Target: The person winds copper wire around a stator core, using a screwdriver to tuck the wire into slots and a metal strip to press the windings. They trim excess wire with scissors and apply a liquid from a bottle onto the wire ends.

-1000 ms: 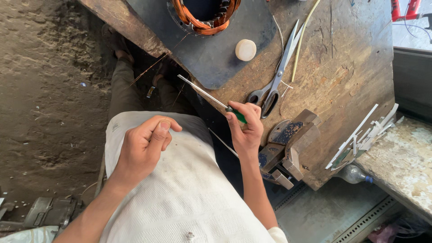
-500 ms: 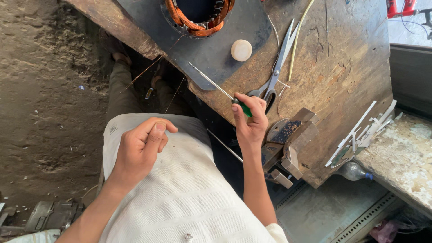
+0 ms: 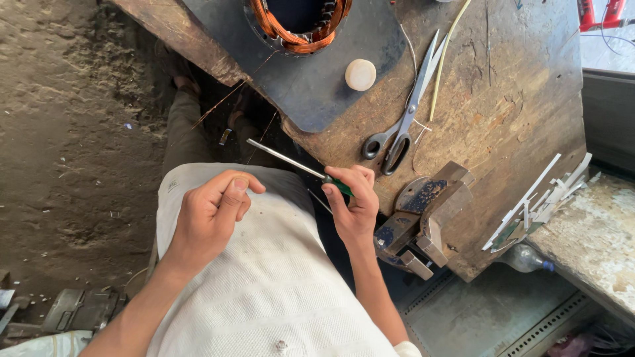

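Right hand (image 3: 354, 208) fingers pinch screwdriver (image 3: 301, 168) by green handle, shaft pointing away over lap. Left hand (image 3: 208, 215) fingers curled together, empty. Scissors (image 3: 403, 119) on bench (image 3: 503, 112) just beyond right fingers.

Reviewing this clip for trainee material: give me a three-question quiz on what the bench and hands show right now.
1. True or false: the right hand holds a screwdriver.
2. What lies beside the scissors? A) white disc B) hammer C) cup
3. What colour is the wire in the winding?

Key: 1 true. 2 A. 3 copper-orange.
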The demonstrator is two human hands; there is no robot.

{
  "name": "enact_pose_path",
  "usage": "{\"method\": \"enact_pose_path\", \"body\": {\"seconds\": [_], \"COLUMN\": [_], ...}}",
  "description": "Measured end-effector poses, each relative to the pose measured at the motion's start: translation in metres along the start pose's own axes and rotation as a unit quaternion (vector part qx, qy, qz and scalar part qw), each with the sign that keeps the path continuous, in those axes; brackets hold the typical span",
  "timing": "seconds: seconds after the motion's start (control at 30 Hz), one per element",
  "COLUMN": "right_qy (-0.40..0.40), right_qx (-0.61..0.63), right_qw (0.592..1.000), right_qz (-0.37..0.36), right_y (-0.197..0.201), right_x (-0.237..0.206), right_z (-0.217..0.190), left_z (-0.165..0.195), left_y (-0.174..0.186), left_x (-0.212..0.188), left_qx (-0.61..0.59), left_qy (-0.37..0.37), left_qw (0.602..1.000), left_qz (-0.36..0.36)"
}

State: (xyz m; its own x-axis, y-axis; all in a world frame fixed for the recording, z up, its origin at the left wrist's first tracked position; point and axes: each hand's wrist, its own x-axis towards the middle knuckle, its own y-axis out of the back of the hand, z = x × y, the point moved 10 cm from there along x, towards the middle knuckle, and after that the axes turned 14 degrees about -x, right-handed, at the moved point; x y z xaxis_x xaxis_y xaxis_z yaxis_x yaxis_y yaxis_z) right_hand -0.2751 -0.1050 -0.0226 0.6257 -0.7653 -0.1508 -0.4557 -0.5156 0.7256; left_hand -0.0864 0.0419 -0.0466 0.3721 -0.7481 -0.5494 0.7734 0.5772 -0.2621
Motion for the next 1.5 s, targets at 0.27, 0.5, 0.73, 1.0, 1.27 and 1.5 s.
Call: {"method": "enact_pose_path", "body": {"seconds": [0.27, 0.5, 0.73, 1.0, 1.27, 1.5], "right_qy": [-0.032, -0.057, -0.088, -0.004, -0.105, -0.195], "right_qx": [0.015, 0.014, 0.023, -0.177, -0.198, -0.163], "right_qw": [0.999, 0.994, 0.979, 0.966, 0.95, 0.936], "right_qz": [0.015, 0.088, 0.185, 0.188, 0.216, 0.243], "right_y": [0.0, 0.034, 0.05, -0.011, -0.038, -0.04], "right_x": [-0.005, -0.003, 0.009, 0.046, 0.037, 0.012], "right_z": [0.018, 0.015, -0.045, -0.159, -0.178, -0.166], "left_z": [-0.009, 0.042, 0.164, 0.161, 0.123, 0.127], "left_y": [0.003, 0.038, 0.132, 0.145, 0.2, 0.202], "left_x": [0.006, -0.013, 0.003, 0.078, 0.082, 0.059], "left_qx": [0.011, 0.3, 0.478, 0.505, 0.426, 0.412], "left_qy": [0.033, -0.026, -0.296, -0.372, -0.193, -0.127], "left_qw": [0.999, 0.953, 0.803, 0.774, 0.884, 0.902], "left_qz": [0.008, 0.031, 0.199, 0.087, 0.029, 0.007]}}
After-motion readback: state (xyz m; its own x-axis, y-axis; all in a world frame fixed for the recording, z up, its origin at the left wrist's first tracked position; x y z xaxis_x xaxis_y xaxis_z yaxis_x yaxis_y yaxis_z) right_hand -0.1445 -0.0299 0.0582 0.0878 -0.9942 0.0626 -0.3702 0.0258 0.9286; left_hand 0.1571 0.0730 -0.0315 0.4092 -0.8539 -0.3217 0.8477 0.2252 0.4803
